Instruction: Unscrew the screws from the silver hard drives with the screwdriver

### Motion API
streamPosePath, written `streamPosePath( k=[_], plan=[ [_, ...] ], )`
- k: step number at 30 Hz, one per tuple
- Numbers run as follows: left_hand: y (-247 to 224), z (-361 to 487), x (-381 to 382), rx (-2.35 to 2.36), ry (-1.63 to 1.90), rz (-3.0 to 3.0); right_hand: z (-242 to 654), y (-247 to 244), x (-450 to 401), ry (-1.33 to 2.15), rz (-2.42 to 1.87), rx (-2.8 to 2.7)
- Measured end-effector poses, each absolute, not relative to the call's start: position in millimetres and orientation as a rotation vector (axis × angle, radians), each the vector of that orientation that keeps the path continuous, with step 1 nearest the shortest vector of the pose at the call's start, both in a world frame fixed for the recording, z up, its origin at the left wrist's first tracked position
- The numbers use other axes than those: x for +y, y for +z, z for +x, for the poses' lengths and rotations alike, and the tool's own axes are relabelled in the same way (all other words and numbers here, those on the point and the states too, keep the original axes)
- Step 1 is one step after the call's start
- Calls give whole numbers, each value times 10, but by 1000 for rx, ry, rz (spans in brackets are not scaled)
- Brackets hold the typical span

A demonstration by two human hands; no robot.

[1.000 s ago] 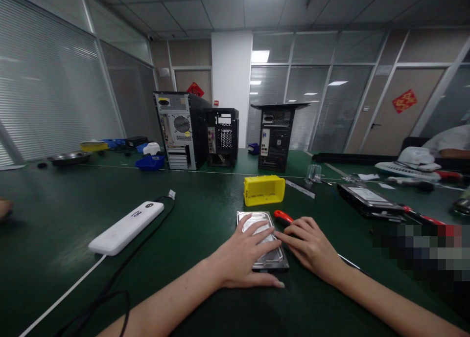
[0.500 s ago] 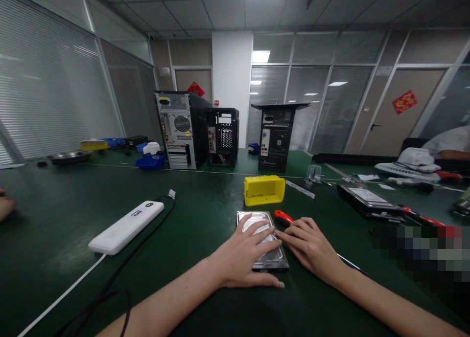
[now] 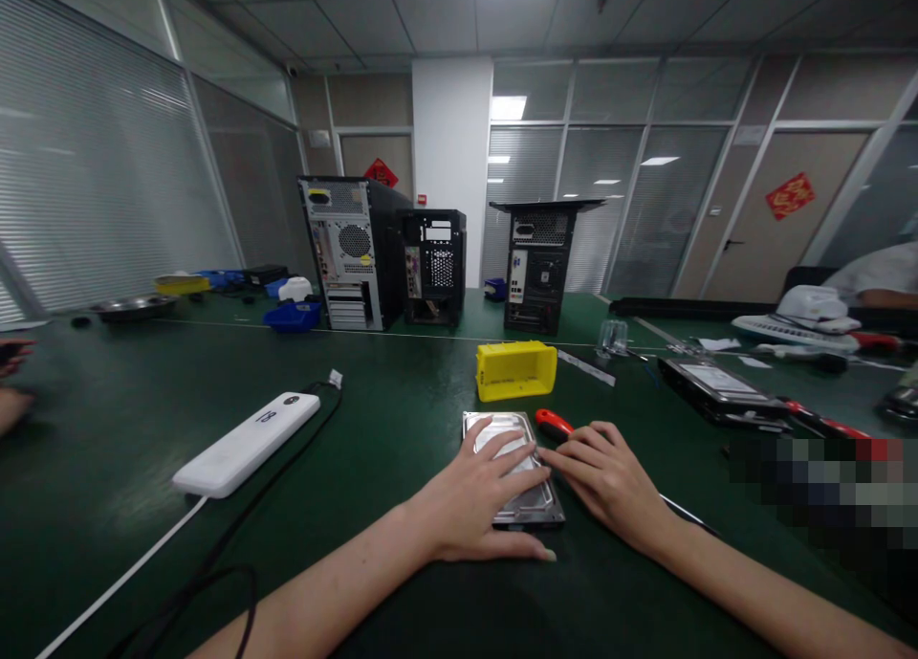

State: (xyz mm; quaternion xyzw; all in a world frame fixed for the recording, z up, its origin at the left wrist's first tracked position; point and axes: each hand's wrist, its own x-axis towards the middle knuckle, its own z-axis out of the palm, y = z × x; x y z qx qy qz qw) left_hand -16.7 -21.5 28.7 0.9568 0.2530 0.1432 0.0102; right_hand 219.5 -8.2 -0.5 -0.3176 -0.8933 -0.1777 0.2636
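Observation:
A silver hard drive (image 3: 535,508) lies flat on the green table in front of me. My left hand (image 3: 488,492) rests across it, palm down, fingers spread over its label and thumb beyond the near edge. At the drive's right side is my right hand (image 3: 606,477), fingers loosely bent and outstretched, the tips touching the drive's edge close to my left fingers. A screwdriver with a red-and-black handle (image 3: 552,423) passes beneath my right hand; its shaft shows past my wrist. Behind the drive, a yellow plastic bin (image 3: 516,370) lies on its side.
A white power bank (image 3: 248,444) with cables lies left. Computer cases (image 3: 351,252) stand at the back with a blue bin (image 3: 293,316). Another drive (image 3: 721,391), a red-handled tool (image 3: 824,422) and a white cap (image 3: 814,308) are right. Another person's hand (image 3: 14,386) shows far left.
My hands, the hard drive and the screwdriver stay put. At the far left, the other person's hand has come further into view, with something dark at it.

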Motion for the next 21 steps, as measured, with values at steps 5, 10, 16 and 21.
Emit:
streamPosePath(
  k=[5,10,16,21],
  plan=[
    [290,-165,-218,799,438,2984,2210,-27,-61,-481,-852,-2421],
    [294,-165,-222,797,426,2981,2191,-16,-81,-488,-850,-2398],
    [288,-165,-220,803,441,2988,2190,17,-121,-431,-882,-2361],
    [305,-165,-221,791,432,2979,2207,5,-105,-368,-1027,-2332]
  ],
)
